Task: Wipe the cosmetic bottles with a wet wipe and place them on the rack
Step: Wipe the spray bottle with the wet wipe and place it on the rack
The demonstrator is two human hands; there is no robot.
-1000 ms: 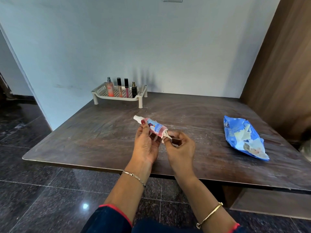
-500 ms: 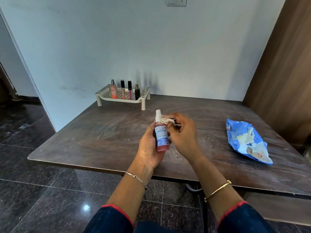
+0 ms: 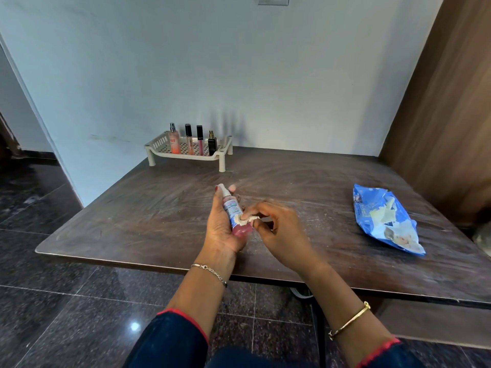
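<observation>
Bottle in hand: a small pink spray bottle (image 3: 233, 212) was held above the tabletop (image 3: 159, 208), tilted with its white cap away from the person, so that its labelled side was turned toward the wiping hand.
Left hand: the left hand (image 3: 223, 229) was closed around the bottle from behind and below, the lower part cradled in the palm; this grip appeared chosen to leave the front face bare for cleaning.
Right hand: the right hand (image 3: 276, 227) was pinched shut on a crumpled wet wipe (image 3: 247, 218), which was pressed against the bottle's label just beside the left palm.
Step judged: the wiping of this bottle was taken to be under way, with placement on the rack not yet done.
Rack: a cream perforated rack (image 3: 159, 146) stood at the far left corner of the tabletop against the wall (image 3: 239, 75), well apart from the hands.
Bottles on rack: four cosmetic bottles (image 3: 193, 140) were stood upright in a row on it, presumably those already dealt with; bare space remained to their right.
Wipe packet: a blue wipe packet (image 3: 385, 219) was laid flat on the right of the tabletop, its flap seemingly open, probably kept within reach of the right hand.
</observation>
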